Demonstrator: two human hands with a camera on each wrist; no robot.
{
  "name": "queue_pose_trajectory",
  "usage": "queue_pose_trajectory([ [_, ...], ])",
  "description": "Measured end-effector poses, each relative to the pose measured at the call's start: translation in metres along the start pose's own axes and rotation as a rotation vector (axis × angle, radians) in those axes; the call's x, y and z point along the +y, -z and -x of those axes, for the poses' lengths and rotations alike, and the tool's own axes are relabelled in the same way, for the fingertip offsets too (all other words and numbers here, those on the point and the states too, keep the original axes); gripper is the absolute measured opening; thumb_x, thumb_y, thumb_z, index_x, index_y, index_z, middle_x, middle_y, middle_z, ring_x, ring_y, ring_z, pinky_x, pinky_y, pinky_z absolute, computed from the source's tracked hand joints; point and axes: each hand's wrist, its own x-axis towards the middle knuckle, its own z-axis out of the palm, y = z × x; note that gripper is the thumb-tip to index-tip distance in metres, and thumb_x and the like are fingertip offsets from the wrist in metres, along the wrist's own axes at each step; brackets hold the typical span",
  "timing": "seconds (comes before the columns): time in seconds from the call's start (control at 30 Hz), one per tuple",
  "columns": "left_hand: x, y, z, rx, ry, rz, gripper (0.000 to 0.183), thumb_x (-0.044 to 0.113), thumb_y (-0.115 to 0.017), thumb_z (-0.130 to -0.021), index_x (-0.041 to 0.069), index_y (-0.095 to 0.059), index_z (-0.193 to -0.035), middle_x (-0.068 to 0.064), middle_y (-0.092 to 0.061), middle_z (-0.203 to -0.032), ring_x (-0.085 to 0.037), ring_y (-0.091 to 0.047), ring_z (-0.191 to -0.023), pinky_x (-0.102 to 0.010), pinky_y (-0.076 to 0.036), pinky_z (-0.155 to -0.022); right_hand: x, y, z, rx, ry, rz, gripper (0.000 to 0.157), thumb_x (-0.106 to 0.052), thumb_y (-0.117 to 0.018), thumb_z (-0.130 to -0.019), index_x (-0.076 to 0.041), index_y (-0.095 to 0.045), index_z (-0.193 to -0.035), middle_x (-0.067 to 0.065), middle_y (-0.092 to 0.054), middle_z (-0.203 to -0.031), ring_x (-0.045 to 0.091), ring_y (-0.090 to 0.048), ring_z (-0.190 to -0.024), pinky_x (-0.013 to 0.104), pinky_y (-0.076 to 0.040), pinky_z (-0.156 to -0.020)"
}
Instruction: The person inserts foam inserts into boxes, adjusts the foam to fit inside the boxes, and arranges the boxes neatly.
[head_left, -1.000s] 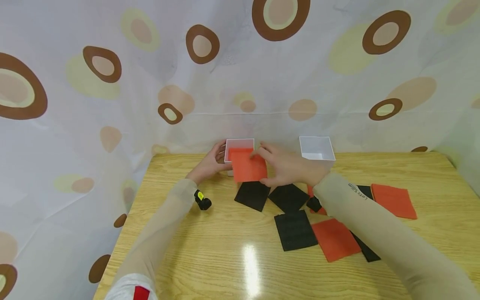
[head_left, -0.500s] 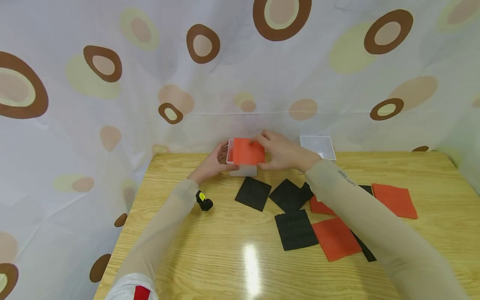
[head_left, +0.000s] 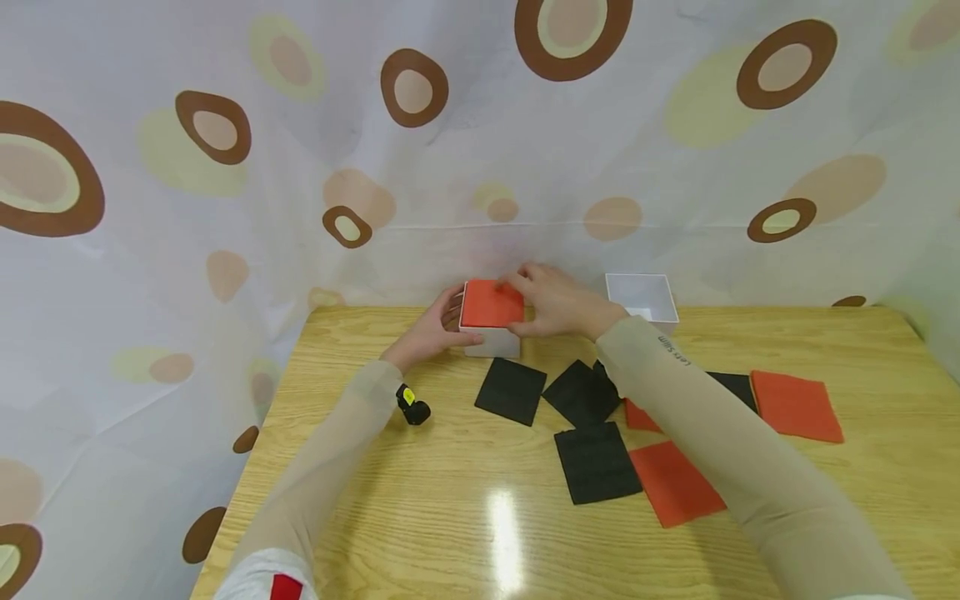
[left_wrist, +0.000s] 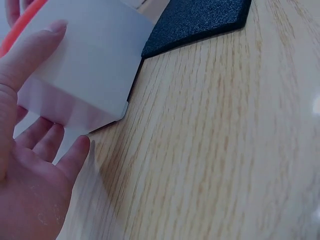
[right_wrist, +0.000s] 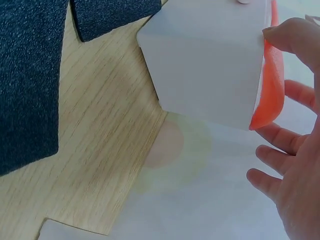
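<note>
A white box (head_left: 492,342) stands near the back edge of the table, and my left hand (head_left: 431,335) grips it, thumb on the front wall and fingers round its left side. Across the box's open top lies a red foam square (head_left: 489,305), which covers the inside. My right hand (head_left: 557,305) holds that square by its right part, thumb at the front edge and forefinger on top; its other fingers (right_wrist: 275,159) extend past the rim. In the right wrist view the sheet bows upward above the box wall. The left thumb (left_wrist: 37,47) shows against the box in the left wrist view.
A second white box (head_left: 641,297) stands farther right at the back. Several black foam squares (head_left: 597,463) and red foam squares (head_left: 797,406) lie on the wooden table (head_left: 405,517), some partly under my right sleeve. A patterned curtain (head_left: 450,167) hangs behind the table.
My right hand has carried the red foam square up and back from in front of the box onto its open top. My left hand still grips the box, which sits slightly farther right in view.
</note>
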Motion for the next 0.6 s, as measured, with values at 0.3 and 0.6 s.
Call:
queue_pose_trajectory([
  [0.3,-0.002,0.000,0.000,0.000,-0.010,-0.010,0.098,0.017,-0.082,-0.092,0.022,-0.018,-0.166,-0.002,-0.029,-0.168,-0.023,-0.031,-0.155,-0.041,-0.034,-0.123,0.002,-0.010,-0.002,-0.009,-0.015,0.017,0.063,-0.045,-0.071,-0.093,-0.016,-0.056,-0.147,0.015,-0.054,-0.134,0.034,-0.052,-0.120,0.050,-0.045,-0.107],
  [0.6,-0.005,0.001,-0.002,-0.015,-0.026,0.003,0.096,0.014,-0.080,-0.093,0.022,-0.017,-0.166,-0.002,-0.028,-0.168,-0.024,-0.029,-0.155,-0.042,-0.034,-0.123,-0.001,-0.013,-0.001,0.023,0.131,0.084,0.056,-0.037,-0.066,-0.096,-0.017,-0.056,-0.147,0.017,-0.051,-0.145,0.040,-0.041,-0.140,0.056,-0.031,-0.121],
])
